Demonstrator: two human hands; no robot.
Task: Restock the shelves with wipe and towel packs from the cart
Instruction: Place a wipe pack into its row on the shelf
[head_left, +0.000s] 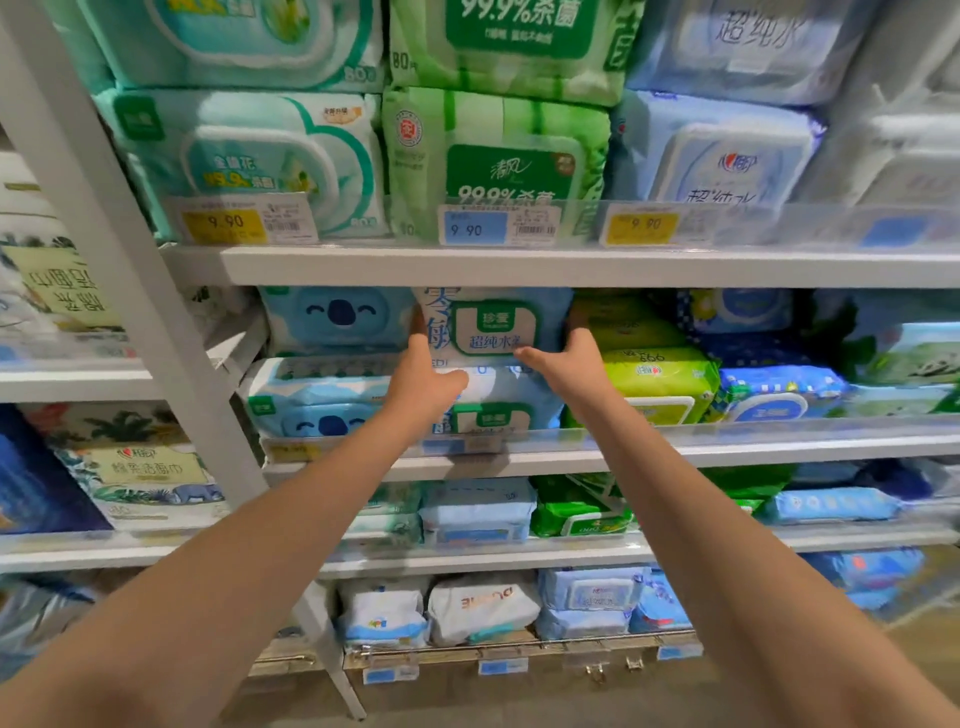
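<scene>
A light blue wipe pack with a green-framed white lid (493, 325) sits on top of a matching pack (498, 405) on the second shelf (675, 452). My left hand (423, 371) holds its left edge, fingers reaching behind the pack. My right hand (569, 356) grips its right edge, thumb across the front. Both arms stretch forward from the bottom of the view. The cart is out of view.
Koala-print packs (332, 322) lie stacked to the left, yellow-green packs (654, 376) to the right. The shelf above (571, 265) carries green and blue packs behind price tags. Lower shelves hold more packs. A white slanted upright (156, 322) divides the left bay.
</scene>
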